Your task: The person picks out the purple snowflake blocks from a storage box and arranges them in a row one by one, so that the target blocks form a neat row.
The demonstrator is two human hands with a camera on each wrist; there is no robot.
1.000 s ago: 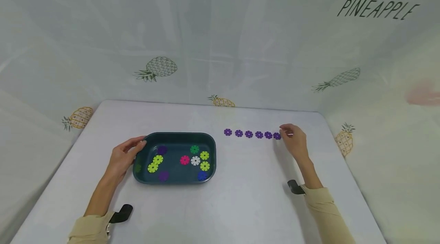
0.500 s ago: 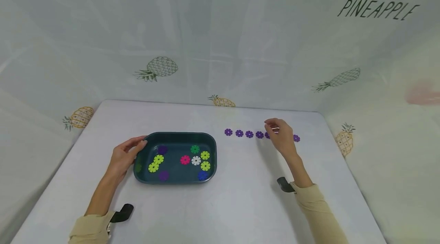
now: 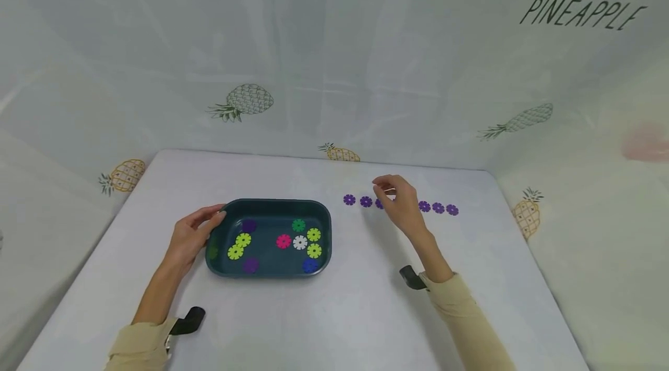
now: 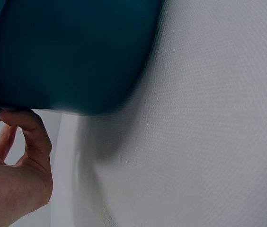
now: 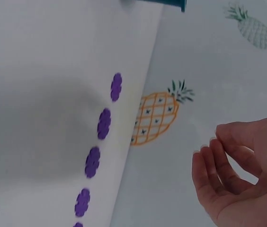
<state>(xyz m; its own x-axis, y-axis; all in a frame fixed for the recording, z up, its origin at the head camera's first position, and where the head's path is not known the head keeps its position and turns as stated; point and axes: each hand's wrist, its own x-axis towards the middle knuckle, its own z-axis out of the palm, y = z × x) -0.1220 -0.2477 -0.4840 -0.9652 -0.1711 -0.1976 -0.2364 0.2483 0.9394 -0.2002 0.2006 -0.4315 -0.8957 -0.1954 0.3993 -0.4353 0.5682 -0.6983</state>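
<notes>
A dark teal tray [image 3: 269,219] is on the left half of the table. Flower-shaped plastic discs lie in it, such as a pink disc [image 3: 283,241], a white disc [image 3: 300,242] and several yellow-green ones. My left hand [image 3: 190,237] pinches the tray's left rim, thumb on top; the left wrist view shows its curled fingers [image 4: 31,125] at the rim. Several purple discs [image 5: 103,124] form a row at the back right. Over that row is my right hand [image 3: 401,205], hiding its middle. In the right wrist view its loosely bent fingers [image 5: 209,170] hold nothing.
The white table [image 3: 334,324] extends around the tray and the row. A pale curtain [image 3: 407,80] printed with pineapples hangs behind the table's back edge and along its sides. Black wrist cameras [image 3: 189,320] stick out at both sleeves.
My right hand has moved left along the row from its right end, uncovering another purple disc there. It no longer touches any disc. My left hand keeps its hold on the tray.
</notes>
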